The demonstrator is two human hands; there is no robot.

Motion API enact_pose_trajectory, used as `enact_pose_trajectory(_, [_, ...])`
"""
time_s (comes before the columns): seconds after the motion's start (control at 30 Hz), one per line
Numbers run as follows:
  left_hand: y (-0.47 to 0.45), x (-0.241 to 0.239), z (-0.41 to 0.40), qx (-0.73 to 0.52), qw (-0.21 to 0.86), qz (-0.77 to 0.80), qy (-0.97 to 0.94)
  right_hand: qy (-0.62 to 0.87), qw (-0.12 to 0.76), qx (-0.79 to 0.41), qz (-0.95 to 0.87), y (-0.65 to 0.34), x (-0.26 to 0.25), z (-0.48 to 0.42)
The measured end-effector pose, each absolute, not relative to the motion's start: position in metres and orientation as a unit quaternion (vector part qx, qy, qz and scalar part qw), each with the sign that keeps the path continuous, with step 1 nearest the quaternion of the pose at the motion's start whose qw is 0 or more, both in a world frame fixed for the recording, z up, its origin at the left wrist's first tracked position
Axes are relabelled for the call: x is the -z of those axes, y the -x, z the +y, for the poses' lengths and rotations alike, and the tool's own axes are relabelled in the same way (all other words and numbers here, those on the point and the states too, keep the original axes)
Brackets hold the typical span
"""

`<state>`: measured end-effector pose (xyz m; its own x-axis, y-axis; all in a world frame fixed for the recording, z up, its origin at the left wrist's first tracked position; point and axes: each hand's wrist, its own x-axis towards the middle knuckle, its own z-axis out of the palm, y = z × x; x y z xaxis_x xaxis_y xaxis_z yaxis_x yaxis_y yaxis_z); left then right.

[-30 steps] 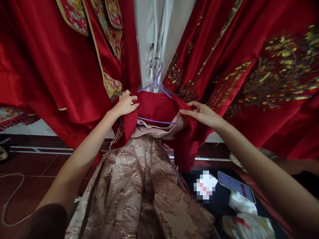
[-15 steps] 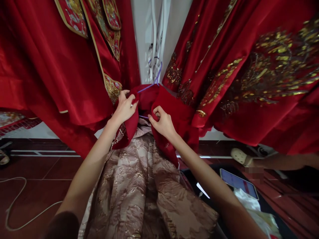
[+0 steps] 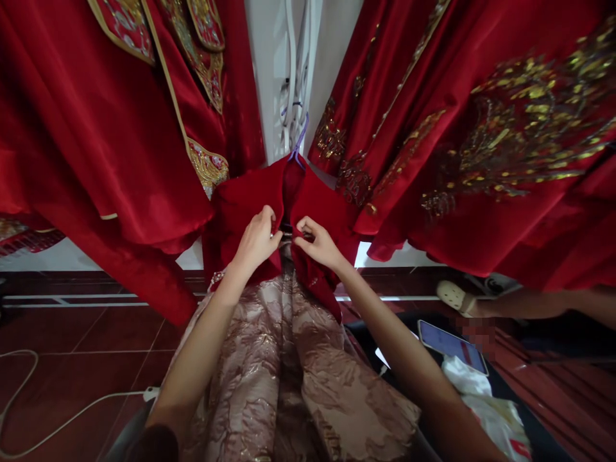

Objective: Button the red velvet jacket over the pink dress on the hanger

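A short red jacket (image 3: 245,196) hangs on a purple hanger (image 3: 299,142) in front of me. Pinched in my left hand (image 3: 258,239) is the jacket's left front edge. My right hand (image 3: 317,244) grips the opposite front edge, fingers curled inward. Between the two hands the front opening is narrow and dark. Below the jacket, a pinkish-gold brocade garment (image 3: 250,359) with shiny thread spreads down toward me. What lies inside the jacket front is mostly hidden.
Red embroidered gowns (image 3: 144,147) hang at the left, and sequinned red gowns (image 3: 520,141) at the right. A phone (image 3: 453,346) and crumpled plastic packaging (image 3: 481,398) lie on a dark surface. A white cable (image 3: 91,405) crosses the tiled floor. Another person's clog (image 3: 455,296) shows at right.
The jacket's left front has been brought over to the right, so both edges now sit close together over the hanger. My left hand moved right and slightly down with it.
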<state>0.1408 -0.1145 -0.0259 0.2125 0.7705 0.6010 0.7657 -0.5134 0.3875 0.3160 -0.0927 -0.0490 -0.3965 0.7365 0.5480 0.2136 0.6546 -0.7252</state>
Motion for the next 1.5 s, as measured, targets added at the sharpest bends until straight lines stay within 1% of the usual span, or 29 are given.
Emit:
enact_pose_trajectory(0.13, [-0.146, 0.051, -0.115, -0.452, -0.013, 0.464, -0.762, 0.288, 0.500, -0.324, -0.749, -0.310, 0.053, -0.095])
enact_pose_trajectory(0.3, [-0.162, 0.069, -0.124, -0.614, 0.025, 0.443, -0.653, 0.287, 0.579, -0.348, -0.679, -0.294, 0.055, -0.103])
enact_pose_trajectory(0.37, [-0.164, 0.071, -0.127, -0.632, 0.033, 0.443, -0.635, 0.290, 0.593, -0.352, -0.664, -0.293, 0.057, -0.104])
enact_pose_trajectory(0.57, [-0.154, 0.066, -0.130, -0.582, 0.030, 0.453, -0.675, 0.240, 0.546, -0.367, -0.714, -0.303, 0.060, -0.107])
enact_pose_trajectory(0.67, [-0.147, 0.064, -0.130, -0.566, 0.028, 0.449, -0.691, 0.245, 0.540, -0.373, -0.713, -0.306, 0.060, -0.108])
enact_pose_trajectory(0.87, [-0.136, 0.058, -0.132, -0.541, 0.045, 0.413, -0.731, 0.280, 0.578, -0.407, -0.650, -0.305, 0.057, -0.107])
enact_pose_trajectory(1.07, [-0.133, 0.046, -0.137, -0.486, 0.017, 0.385, -0.785, 0.294, 0.588, -0.372, -0.655, -0.301, 0.053, -0.108])
enact_pose_trajectory(1.27, [-0.134, 0.037, -0.136, -0.489, 0.026, 0.365, -0.792, 0.300, 0.609, -0.338, -0.652, -0.299, 0.053, -0.115])
enact_pose_trajectory(1.4, [-0.134, 0.031, -0.133, -0.467, 0.036, 0.361, -0.807, 0.312, 0.623, -0.315, -0.644, -0.301, 0.053, -0.118])
enact_pose_trajectory(1.5, [-0.133, 0.027, -0.134, -0.450, 0.042, 0.357, -0.818, 0.300, 0.620, -0.319, -0.651, -0.304, 0.052, -0.118])
